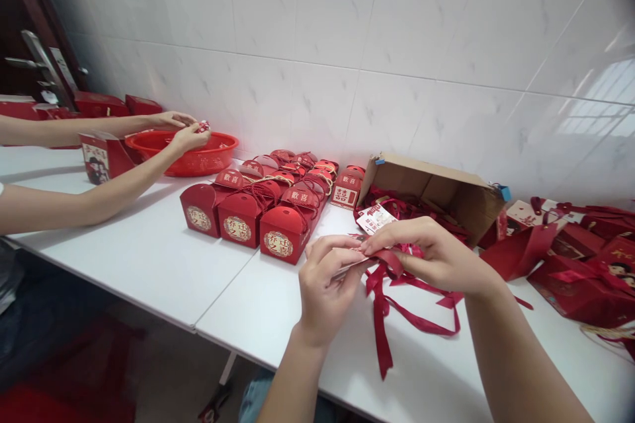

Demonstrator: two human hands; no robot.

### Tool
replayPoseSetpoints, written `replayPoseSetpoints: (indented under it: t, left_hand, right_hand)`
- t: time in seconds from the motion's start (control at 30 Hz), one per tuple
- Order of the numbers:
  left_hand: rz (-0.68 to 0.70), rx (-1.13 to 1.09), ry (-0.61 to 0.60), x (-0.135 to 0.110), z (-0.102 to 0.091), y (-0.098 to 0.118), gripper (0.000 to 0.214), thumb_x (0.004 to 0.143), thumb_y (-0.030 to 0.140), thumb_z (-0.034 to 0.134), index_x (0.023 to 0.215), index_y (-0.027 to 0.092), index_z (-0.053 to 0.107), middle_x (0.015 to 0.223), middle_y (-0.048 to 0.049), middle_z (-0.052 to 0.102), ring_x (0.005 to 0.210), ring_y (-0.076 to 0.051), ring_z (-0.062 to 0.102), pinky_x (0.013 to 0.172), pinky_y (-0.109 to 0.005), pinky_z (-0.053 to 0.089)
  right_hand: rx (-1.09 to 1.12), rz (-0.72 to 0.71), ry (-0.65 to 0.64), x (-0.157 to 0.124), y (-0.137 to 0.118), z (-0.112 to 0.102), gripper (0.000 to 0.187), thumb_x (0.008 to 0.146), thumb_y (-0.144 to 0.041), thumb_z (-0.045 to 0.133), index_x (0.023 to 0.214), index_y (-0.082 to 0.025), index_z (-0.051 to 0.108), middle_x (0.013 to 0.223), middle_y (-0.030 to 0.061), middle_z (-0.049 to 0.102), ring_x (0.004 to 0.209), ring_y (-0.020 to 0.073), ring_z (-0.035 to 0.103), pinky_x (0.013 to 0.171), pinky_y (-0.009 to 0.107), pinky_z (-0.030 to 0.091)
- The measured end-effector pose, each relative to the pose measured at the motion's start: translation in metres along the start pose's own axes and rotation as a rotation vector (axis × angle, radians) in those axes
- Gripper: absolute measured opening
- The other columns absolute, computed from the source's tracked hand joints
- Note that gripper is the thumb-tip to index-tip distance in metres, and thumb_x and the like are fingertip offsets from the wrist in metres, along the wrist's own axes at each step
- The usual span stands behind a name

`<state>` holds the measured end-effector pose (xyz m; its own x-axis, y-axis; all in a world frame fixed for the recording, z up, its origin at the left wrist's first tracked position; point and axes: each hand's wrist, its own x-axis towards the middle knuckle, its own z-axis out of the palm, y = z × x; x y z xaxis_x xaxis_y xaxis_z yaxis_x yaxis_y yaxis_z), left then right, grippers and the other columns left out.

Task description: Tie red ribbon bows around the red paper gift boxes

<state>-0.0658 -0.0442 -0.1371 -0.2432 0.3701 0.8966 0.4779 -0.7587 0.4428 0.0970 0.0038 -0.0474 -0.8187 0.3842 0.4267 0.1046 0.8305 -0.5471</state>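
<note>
Ribbon [389, 263] is pinched by right hand [431, 251], one pale card [343, 270] by left hand [325, 287]. Three front-row gift boxes [239, 215], one cardboard carton [436, 172] noted beyond.

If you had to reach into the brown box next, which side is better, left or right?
Probably the right: the right grip sits nearer the cardboard box, the left grip farther away. Both look busy, though, with red ribbon and a pale flat piece.
</note>
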Motion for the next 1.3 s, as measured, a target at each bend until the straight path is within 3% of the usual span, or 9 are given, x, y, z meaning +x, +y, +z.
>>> replayPoseSetpoints:
  t: [0.17, 0.37, 0.73, 0.93, 1.3]
  left_hand:
    - [0.038, 0.004, 0.021, 0.0, 0.003, 0.004, 0.023, 0.071, 0.006, 0.072, 0.081, 0.022, 0.058, 0.079, 0.0005, 0.071, 0.079, -0.016, 0.067, 0.077, -0.034, 0.052]
    - [-0.123, -0.031, 0.09, -0.005, 0.003, 0.008, 0.026, 0.07, 0.013, 0.075, 0.087, 0.022, 0.057, 0.079, -0.0003, 0.067, 0.076, -0.017, 0.067, 0.072, -0.032, 0.056]
    - [-0.12, -0.009, 0.123, -0.005, 0.002, 0.008, 0.021, 0.072, 0.014, 0.073, 0.086, 0.022, 0.06, 0.078, 0.0004, 0.066, 0.073, -0.016, 0.066, 0.072, -0.032, 0.057]
    - [-0.046, 0.059, 0.144, -0.005, 0.002, 0.01, 0.031, 0.07, 0.008, 0.073, 0.095, 0.022, 0.06, 0.075, 0.0009, 0.069, 0.074, -0.016, 0.066, 0.073, -0.032, 0.056]
    - [-0.122, -0.074, 0.02, 0.004, -0.003, 0.012, 0.032, 0.07, 0.008, 0.073, 0.098, 0.023, 0.07, 0.1, -0.0037, 0.066, 0.075, -0.013, 0.067, 0.063, -0.023, 0.056]
  right_hand:
    - [-0.006, -0.059, 0.001, -0.001, 0.003, -0.003, 0.029, 0.083, -0.01, 0.052, 0.101, -0.022, 0.07, 0.103, 0.0089, 0.061, 0.095, 0.0204, 0.059, 0.084, 0.037, 0.05]
    - [0.079, -0.075, -0.032, -0.002, 0.002, -0.004, 0.025, 0.088, -0.017, 0.05, 0.106, -0.022, 0.067, 0.105, 0.0095, 0.059, 0.097, 0.0205, 0.058, 0.087, 0.039, 0.049]
    - [0.184, -0.083, 0.026, -0.004, 0.002, 0.003, 0.024, 0.084, -0.014, 0.052, 0.103, -0.021, 0.066, 0.102, 0.0089, 0.061, 0.095, 0.0211, 0.059, 0.083, 0.038, 0.05]
    - [0.259, -0.102, 0.033, -0.004, 0.0, 0.003, 0.017, 0.086, -0.024, 0.054, 0.101, -0.02, 0.062, 0.094, 0.0084, 0.062, 0.093, 0.0217, 0.061, 0.083, 0.037, 0.05]
    - [0.252, -0.059, 0.081, -0.003, 0.0, 0.007, 0.018, 0.072, -0.013, 0.054, 0.089, -0.017, 0.06, 0.084, 0.0064, 0.059, 0.078, 0.0206, 0.057, 0.071, 0.034, 0.046]
